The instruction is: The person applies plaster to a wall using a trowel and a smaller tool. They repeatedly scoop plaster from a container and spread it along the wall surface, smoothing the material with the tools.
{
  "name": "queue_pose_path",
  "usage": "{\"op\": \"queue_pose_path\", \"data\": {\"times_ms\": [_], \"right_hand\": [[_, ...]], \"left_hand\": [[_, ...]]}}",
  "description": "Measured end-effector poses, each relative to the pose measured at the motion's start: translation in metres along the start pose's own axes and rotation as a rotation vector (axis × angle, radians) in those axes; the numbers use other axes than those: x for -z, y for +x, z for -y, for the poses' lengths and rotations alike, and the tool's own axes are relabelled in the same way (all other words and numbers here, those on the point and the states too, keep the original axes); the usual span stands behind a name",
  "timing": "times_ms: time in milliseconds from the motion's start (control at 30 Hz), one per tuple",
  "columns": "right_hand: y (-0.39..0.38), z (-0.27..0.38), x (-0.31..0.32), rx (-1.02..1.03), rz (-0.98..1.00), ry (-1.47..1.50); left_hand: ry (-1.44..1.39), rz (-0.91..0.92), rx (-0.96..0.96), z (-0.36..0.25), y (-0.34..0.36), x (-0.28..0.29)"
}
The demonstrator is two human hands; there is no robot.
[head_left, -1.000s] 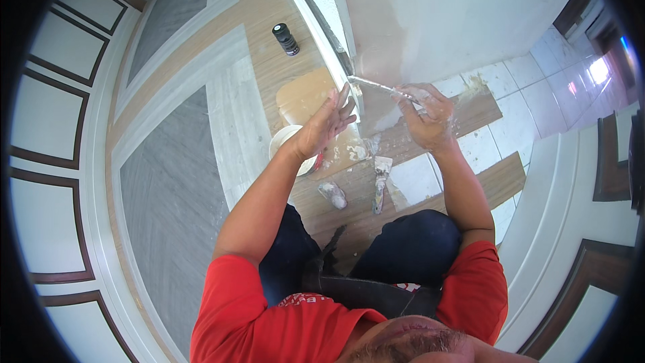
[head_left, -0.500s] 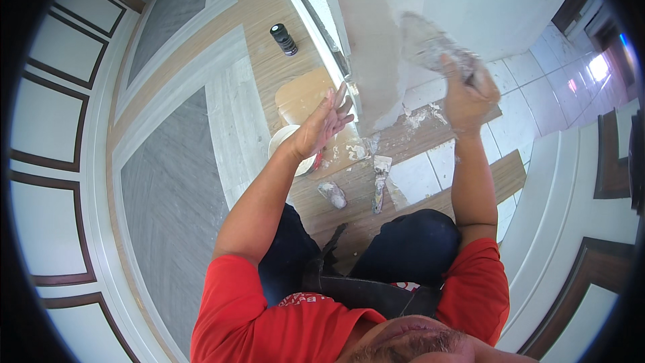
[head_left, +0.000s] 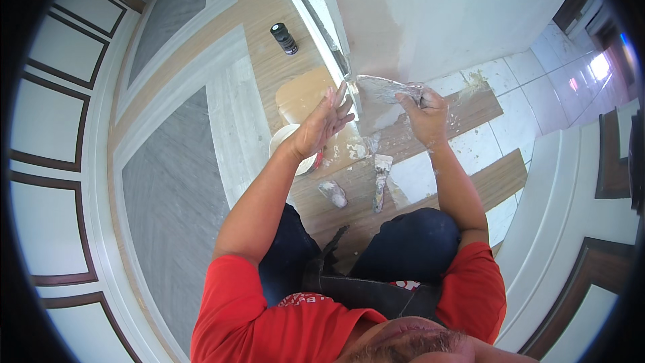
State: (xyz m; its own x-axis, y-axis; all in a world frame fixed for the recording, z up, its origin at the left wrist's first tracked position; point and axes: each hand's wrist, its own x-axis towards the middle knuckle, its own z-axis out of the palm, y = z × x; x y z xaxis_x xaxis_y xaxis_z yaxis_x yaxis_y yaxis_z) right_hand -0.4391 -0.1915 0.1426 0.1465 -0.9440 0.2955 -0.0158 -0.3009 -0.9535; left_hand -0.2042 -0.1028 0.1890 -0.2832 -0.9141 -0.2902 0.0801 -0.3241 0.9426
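Keep right hand (head_left: 424, 109) firmly closed on putty knife (head_left: 381, 87), blade flat to wall (head_left: 457, 13), left hand (head_left: 324, 124) open wide beside.

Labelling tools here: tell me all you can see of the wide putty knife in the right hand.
The wide putty knife has a broad, flat grey blade smeared with pale filler. The right hand grips its handle, which is mostly hidden. The blade points toward the person's left, low against the white wall, beside the open left hand.
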Motion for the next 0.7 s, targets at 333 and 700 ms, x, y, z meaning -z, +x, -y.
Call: {"op": "queue_pose_path", "data": {"times_ms": [333,700], "right_hand": [[0.007,0.026,0.037,0.02,-0.261,-0.252],[-0.011,0.016,0.002,0.341,-0.061,-0.168]], "left_hand": [[-0.005,-0.004,-0.001,0.0,-0.004,0.003],[0.004,0.002,0.002,0.0,-0.001,0.002]]}}
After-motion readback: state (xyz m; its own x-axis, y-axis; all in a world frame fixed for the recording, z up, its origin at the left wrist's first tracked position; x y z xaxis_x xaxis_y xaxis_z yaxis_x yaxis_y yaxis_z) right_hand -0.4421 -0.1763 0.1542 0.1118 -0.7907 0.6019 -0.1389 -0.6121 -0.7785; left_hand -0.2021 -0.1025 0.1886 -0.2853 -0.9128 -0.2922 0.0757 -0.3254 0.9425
